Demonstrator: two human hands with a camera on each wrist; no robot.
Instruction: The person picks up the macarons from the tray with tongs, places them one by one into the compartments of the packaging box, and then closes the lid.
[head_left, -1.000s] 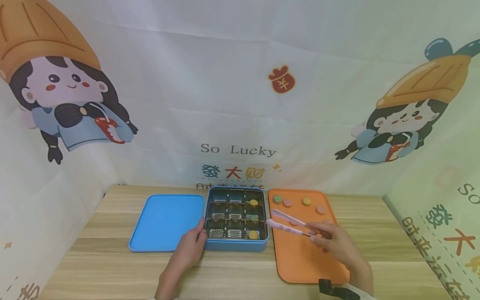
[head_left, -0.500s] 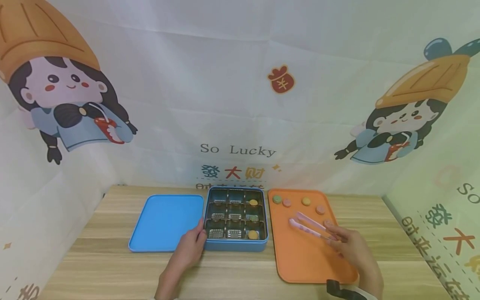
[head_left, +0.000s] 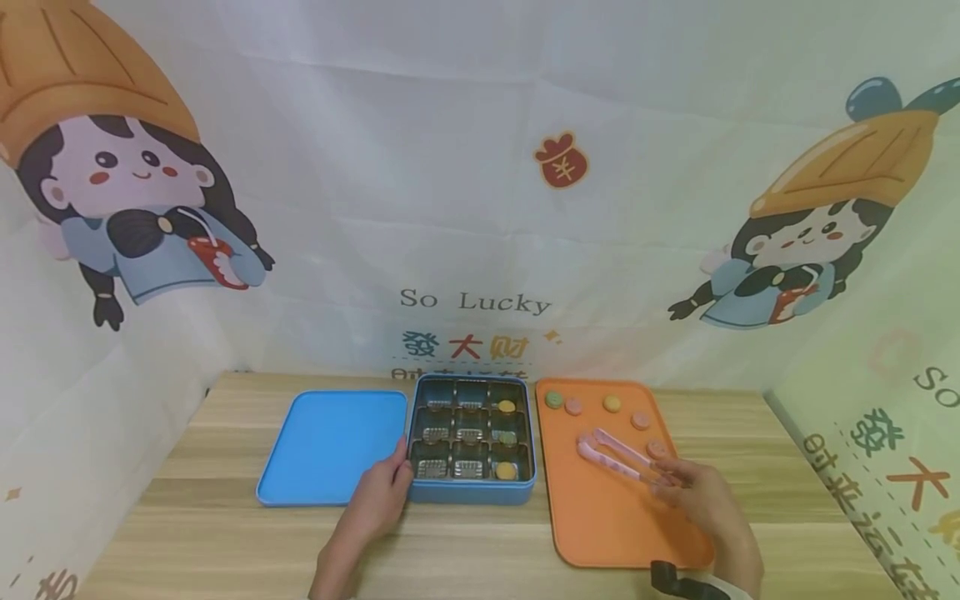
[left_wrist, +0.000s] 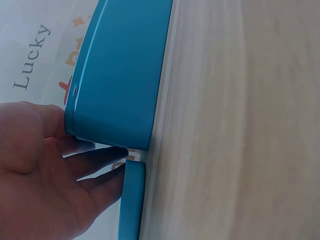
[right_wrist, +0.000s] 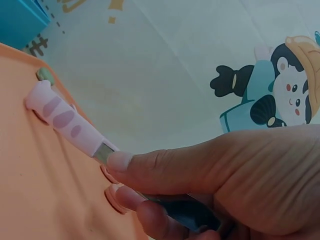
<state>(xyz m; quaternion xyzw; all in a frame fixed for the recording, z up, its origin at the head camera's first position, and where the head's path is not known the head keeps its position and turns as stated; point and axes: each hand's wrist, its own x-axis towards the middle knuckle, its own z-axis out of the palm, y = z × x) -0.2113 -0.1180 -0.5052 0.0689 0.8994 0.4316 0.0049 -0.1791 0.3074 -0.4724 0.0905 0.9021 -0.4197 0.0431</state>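
Note:
My right hand (head_left: 705, 496) pinches pink-tipped tongs (head_left: 618, 458) between thumb and fingers above the orange tray (head_left: 600, 525). The tong tips are low over the tray, and a reddish macaron (right_wrist: 41, 118) partly shows beneath them in the right wrist view. Whether the tips grip it I cannot tell. At the left side of a blue tin box (head_left: 472, 493), my left hand (head_left: 384, 492) touches the wall, thumb near the rim, fingers extended. The box's insert has several compartments; in the right column sit a yellow macaron (head_left: 506, 472), a green one (head_left: 506, 437) and another yellow one (head_left: 507, 407).
Left of the box lies the blue lid (head_left: 337, 450), flat on the wooden table (head_left: 225, 533). Along the tray's back and right lie a green macaron (head_left: 554, 400), a yellow macaron (head_left: 612, 403) and several pink macarons (head_left: 640, 420). A printed cloth (head_left: 480, 208) hangs behind.
My right hand has moved right with the tongs, from beside the box to over the tray's middle, then shifted only slightly. The left hand, box and lid stay put.

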